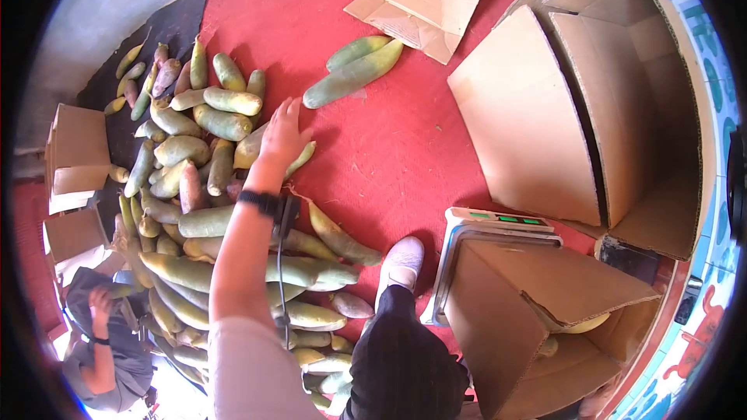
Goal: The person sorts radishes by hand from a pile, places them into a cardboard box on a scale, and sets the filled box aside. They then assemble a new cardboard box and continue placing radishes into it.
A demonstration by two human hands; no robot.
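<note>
My left hand [285, 140], with a dark band on the wrist, reaches over the edge of a large pile of green radishes [222, 124]. Its fingers are stretched out and I see nothing held in them. Just beyond the fingertips, two long green radishes [350, 78] lie side by side on the red floor covering. At the lower right, an open cardboard box [498, 319] stands on a digital scale [506, 220] with pale radishes [585, 325] inside. A skin-toned patch at that box's bottom edge may be my right hand [597, 402]; its fingers are hidden.
Large open cardboard boxes [517, 109] stand at the right. A flattened carton piece [424, 1] lies at the top. Smaller boxes [80, 144] are stacked at the left, above another person [109, 350] in dark clothing. My shoe [403, 260] is close to the pile and scale.
</note>
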